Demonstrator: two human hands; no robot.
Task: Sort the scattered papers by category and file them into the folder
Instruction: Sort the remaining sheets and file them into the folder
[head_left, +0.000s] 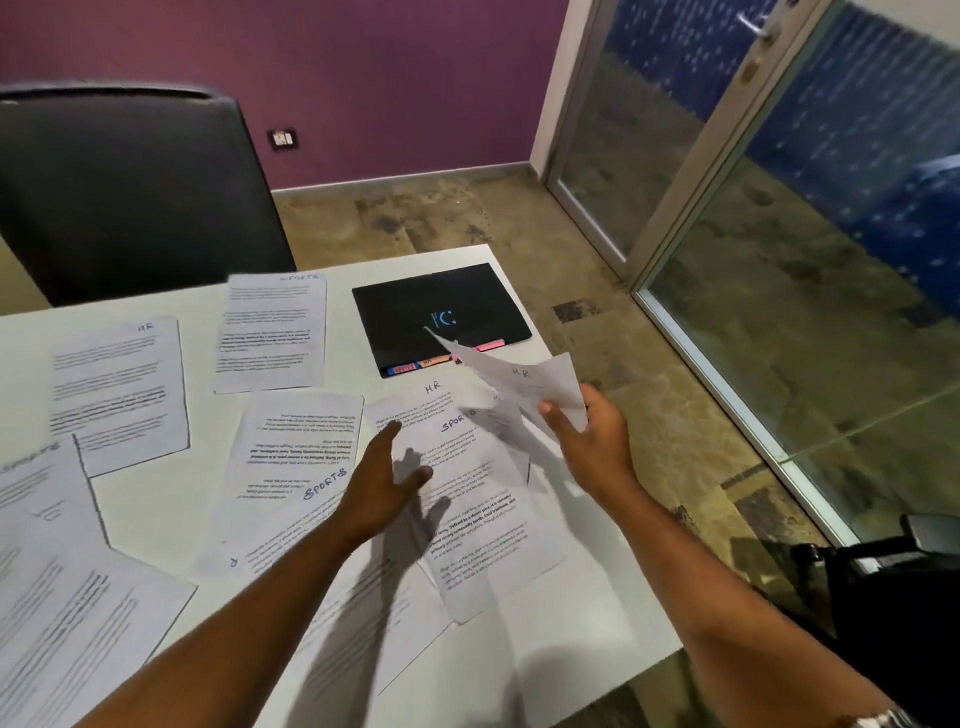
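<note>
You can read "HR" handwritten at the top of the sheet in your right hand (592, 431), on the far-left sheet (119, 384), and on the sheet nearest the folder (415, 410). "SPORTS" is handwritten on the upside-down sheet (296, 467) by your left hand (384, 478) and on the far sheet (272, 332); another overlapping sheet (467, 499) shows "SPOR". The black folder (441, 312) carries a blue mark, and its orange tab (434, 360) reads "HR"; the other tabs and printed paragraphs are too blurred.

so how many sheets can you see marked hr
3. One white printed sheet marked HR lies at the table's far left, one lies near the black folder, and one is held up in the right hand. Other labels are blurred or covered.
</note>
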